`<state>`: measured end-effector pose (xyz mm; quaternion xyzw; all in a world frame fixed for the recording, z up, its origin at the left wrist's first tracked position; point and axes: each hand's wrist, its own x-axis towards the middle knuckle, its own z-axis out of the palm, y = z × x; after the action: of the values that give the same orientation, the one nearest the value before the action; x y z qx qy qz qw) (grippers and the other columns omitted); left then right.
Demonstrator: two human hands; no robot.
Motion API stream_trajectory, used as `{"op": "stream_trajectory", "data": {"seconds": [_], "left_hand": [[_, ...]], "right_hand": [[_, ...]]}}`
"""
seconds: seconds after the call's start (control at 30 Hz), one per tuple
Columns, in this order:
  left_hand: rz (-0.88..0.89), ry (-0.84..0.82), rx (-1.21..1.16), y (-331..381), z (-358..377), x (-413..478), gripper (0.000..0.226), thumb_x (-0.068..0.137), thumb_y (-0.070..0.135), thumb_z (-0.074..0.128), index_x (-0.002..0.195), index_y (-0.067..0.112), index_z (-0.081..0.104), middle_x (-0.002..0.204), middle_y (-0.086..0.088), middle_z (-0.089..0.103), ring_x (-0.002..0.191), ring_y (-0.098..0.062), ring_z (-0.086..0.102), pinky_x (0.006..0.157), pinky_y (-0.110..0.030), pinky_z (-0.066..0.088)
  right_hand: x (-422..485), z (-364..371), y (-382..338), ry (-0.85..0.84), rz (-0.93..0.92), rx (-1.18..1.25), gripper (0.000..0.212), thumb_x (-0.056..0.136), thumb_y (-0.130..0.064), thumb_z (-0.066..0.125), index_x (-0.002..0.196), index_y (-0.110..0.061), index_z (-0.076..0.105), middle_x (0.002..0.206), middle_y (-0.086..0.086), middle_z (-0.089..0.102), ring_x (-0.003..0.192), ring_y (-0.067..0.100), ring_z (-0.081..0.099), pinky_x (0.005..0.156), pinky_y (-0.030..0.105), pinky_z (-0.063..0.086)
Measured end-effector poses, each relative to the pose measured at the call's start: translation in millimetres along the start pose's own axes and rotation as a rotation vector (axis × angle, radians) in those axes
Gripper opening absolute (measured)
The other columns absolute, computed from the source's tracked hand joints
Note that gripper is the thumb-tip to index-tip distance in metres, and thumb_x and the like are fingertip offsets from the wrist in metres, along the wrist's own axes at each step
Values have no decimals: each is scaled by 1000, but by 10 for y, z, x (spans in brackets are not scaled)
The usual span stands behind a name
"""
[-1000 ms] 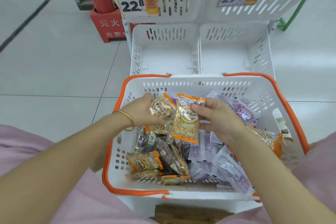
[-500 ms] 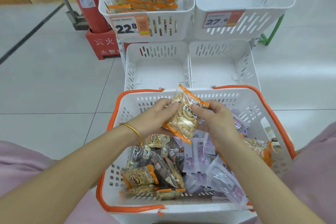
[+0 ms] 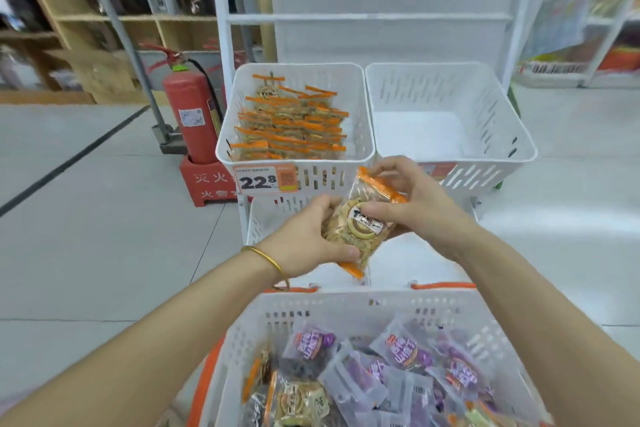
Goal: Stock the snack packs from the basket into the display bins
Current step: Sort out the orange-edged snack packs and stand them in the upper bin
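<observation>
Orange-edged snack pack is pinched by left hand and right hand; light, crinkly, slippery film is best gripped at sealed ends beyond the fingers.

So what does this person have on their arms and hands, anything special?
Very little. The left hand and the right hand are bare, with no gloves. The only thing worn is a thin gold-coloured bangle round the left wrist. Both forearms are uncovered as far as the picture shows; no sleeve reaches them.
</observation>
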<state>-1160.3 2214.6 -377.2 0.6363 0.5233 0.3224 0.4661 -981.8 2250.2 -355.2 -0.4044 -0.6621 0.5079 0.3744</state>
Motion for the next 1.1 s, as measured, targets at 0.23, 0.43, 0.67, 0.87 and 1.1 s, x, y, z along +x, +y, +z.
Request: {"op": "stream_trajectory", "data": {"seconds": [0.23, 0.43, 0.67, 0.87, 1.1], "left_hand": [[154, 260, 68, 240, -678, 809, 68, 71, 5, 79, 123, 16, 38, 119, -4, 56, 104, -13, 58, 88, -31, 51], [199, 567, 428, 25, -1155, 1345, 58, 85, 20, 67, 134, 16, 38, 130, 0, 42, 122, -12, 43, 102, -28, 38], [202, 623, 619, -143, -1440, 1711, 51, 89, 19, 59, 135, 15, 39, 133, -3, 38, 128, -18, 35, 105, -25, 27], [174, 623, 646, -145, -1524, 1823, 50, 91, 21, 57, 136, 17, 37, 136, -2, 37, 130, -17, 33, 106, -25, 26], [216, 649, 727, -68, -1585, 2013, 48, 90, 12, 54, 136, 12, 40, 138, -6, 38, 132, -21, 32, 108, -28, 25]], "right_hand": [[1056, -26, -447, 54, -152, -172, 19, 78, 0, 71, 93, -12, 66, 80, 10, 67, 64, 17, 68, 56, 39, 59], [2124, -144, -529, 357, -296, -285, 20, 76, -6, 72, 82, -26, 71, 80, -1, 64, 82, 29, 66, 70, 47, 56], [3204, 11, -687, 387, -460, -934, 23, 84, -19, 63, 105, -22, 70, 101, 4, 68, 103, 30, 56, 81, 38, 49], [3400, 131, -664, 201, -317, -1061, 25, 92, -16, 56, 113, -19, 68, 110, 9, 66, 105, 31, 57, 86, 38, 48], [3056, -272, -512, 443, -402, -727, 23, 91, -10, 55, 109, -11, 70, 104, 10, 69, 100, 29, 60, 85, 37, 46]]}}
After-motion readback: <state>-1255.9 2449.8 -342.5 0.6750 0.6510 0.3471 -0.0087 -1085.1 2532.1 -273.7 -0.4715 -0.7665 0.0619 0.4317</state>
